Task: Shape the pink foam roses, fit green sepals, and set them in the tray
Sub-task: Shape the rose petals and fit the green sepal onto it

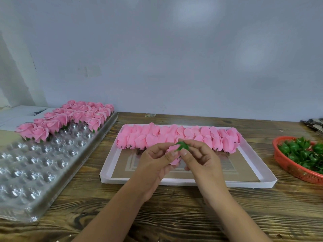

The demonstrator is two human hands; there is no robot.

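Two hands meet at mid-frame over the white box (185, 182): the left hand (157, 160) grips a pink rose (173, 158), the right hand (201, 154) pinches a green sepal (182, 146) touching the rose's upper end. The rose's long axis seems to run from lower frame toward the sepal, so seating it likely means pressing down along that line. The clear tray (35, 165), partly filled with finished roses (70, 117), lies well left on the counter (174, 206), nearer the left hand.
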